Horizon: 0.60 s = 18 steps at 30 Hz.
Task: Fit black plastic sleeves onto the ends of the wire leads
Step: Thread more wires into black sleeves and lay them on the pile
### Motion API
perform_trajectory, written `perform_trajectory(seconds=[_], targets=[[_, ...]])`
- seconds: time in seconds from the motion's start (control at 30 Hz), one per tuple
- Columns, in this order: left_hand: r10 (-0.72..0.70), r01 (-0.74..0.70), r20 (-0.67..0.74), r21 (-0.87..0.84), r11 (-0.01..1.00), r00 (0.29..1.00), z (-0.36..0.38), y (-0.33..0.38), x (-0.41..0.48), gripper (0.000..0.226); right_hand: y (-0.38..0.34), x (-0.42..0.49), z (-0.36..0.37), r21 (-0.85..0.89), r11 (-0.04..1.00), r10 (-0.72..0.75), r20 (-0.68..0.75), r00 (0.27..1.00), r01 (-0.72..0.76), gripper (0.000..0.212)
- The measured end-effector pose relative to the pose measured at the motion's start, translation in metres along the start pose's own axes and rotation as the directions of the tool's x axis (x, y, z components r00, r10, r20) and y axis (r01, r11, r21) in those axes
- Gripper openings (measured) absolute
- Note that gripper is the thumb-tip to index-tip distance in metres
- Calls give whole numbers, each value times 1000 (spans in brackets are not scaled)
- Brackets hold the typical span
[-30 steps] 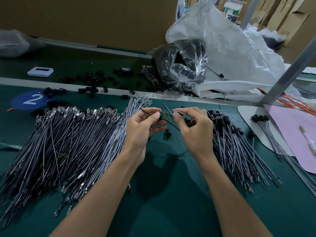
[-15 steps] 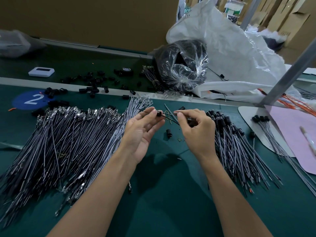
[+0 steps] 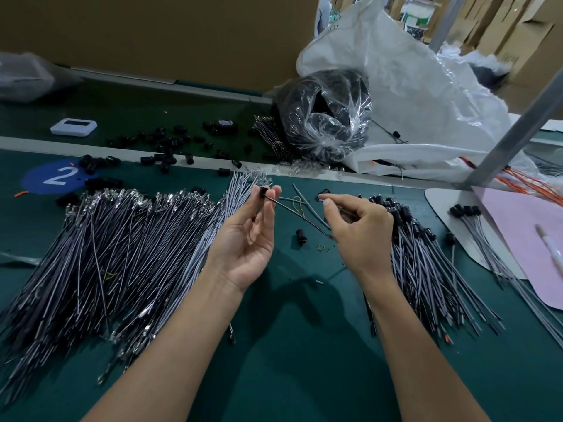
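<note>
The black plastic sleeve (image 3: pixel 263 191), just right of the bare-lead heap (image 3: pixel 122 239), was pinched at the fingertips of the left hand (image 3: pixel 246 239) while the curled right hand (image 3: pixel 359 229) gripped its wire lead (image 3: pixel 298 216); a tug might pull it off.

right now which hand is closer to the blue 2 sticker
Left. The left hand sits right of the blue sticker, across the wire pile; the right hand is farther right still.
</note>
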<state>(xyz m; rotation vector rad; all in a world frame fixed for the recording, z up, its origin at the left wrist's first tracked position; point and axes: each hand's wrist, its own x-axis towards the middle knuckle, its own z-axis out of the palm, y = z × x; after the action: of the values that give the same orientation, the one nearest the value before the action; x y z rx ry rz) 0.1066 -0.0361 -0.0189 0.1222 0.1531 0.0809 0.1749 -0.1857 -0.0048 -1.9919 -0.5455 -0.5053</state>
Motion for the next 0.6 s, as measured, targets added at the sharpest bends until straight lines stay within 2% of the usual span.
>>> perform_trajectory(seconds=[0.1,0.23,0.33,0.4,0.53,0.6], targets=[[-9,9,-11,-27,1000,1000,1,1,0,19,0,0,0,21,1000,9,-12,1000,-9,12],[-42,45,40,-94,995,998,1,3,-1,49,-1,0,2,53,999,9,3,1000,-9,14],[-40,44,47,-94,995,998,3,2,-1,51,0,-1,3,26,1000,-11,16,1000,11,9],[-31,33,30,-75,997,999,3,1,0,47,0,-1,4,10,1000,-7,21,1000,6,4],[15,-15,-10,1,1000,1000,1,-1,0,14,1,-2,7,1,1000,-2,56,998,2,4],[21,-21,-4,11,1000,1000,3,-3,-1,9,0,-4,8,0,1000,-19,61,998,19,4]])
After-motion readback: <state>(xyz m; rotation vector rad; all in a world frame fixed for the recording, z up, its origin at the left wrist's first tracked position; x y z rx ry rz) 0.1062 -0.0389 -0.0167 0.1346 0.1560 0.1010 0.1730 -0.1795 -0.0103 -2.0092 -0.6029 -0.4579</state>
